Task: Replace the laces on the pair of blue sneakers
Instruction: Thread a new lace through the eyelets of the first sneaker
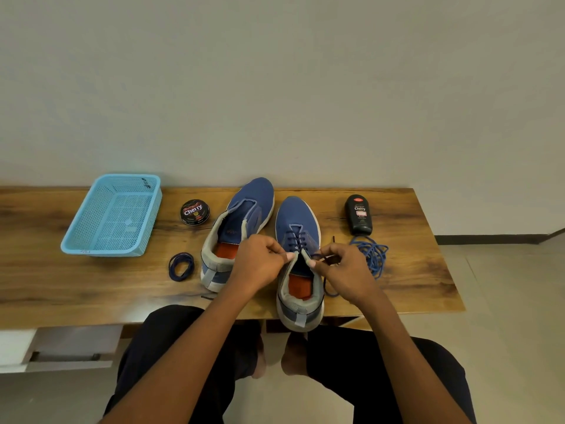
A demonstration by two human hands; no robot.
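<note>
Here, nearest the table's front edge, the blue mesh sneaker with the orange insole (298,264) is being laced: the left hand (256,264) is pinching its grey collar edge, while the right hand (345,270) is pinching the thin dark navy lace (328,290). Being limp and light, the lace is likely best held near its stiff tip. Left, the unlaced blue sneaker (238,228) is lying beside a coiled navy lace (181,266); right, a loose brighter-blue lace (373,252) is lying farther back.
</note>
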